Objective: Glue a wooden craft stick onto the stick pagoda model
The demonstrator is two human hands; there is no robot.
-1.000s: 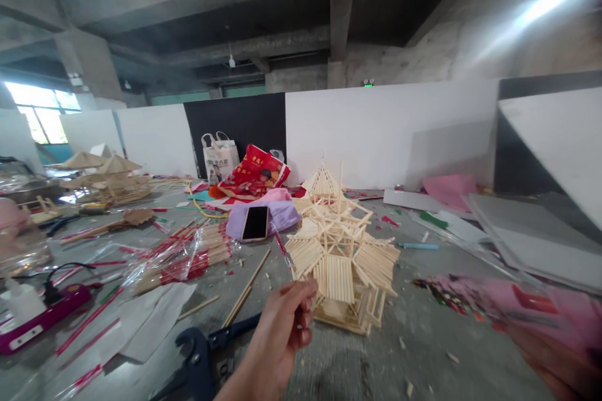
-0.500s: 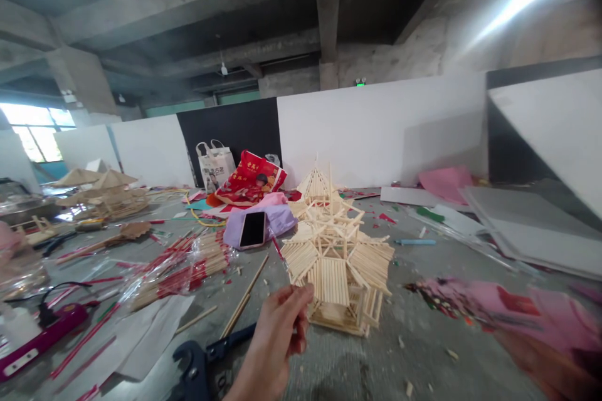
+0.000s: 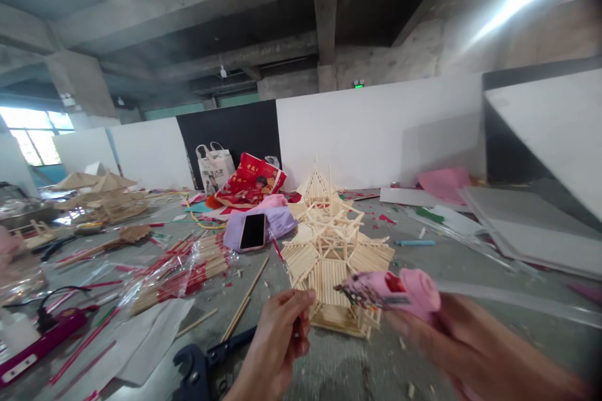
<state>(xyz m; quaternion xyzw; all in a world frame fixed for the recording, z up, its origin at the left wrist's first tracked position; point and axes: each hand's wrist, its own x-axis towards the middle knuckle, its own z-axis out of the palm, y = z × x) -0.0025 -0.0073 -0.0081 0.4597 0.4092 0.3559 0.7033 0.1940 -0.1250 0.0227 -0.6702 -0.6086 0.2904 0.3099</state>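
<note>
Head view: the left hand [image 3: 277,341] is raised low in the middle, its fingers [image 3: 301,301] pinched together on something thin, probably a small stick, though it is too slight and blurred to be sure. The fingertips sit just beside the lower left edge of a stick model [image 3: 336,257], a tiered pavilion of pale wooden sticks standing on the grey desk [image 3: 423,250].

The right hand [image 3: 451,341] comes in from the lower right, blurred, its fingers wrapped round a pink glue gun [image 3: 395,288] whose nozzle points left, in front of the model's lower right side. Whether the nozzle touches the sticks cannot be told.

Behind the model lies a phone [image 3: 253,231], face up on a lilac cloth [image 3: 282,219], with a red bag [image 3: 249,180] and a white tote bag [image 3: 215,166] farther back against the dark wall panel. Left of the model is a heap of sticks in clear wrapping [image 3: 183,266]. Dark blue pliers [image 3: 197,366] lie near the left wrist, and another stick model [image 3: 101,194] stands far left.
</note>
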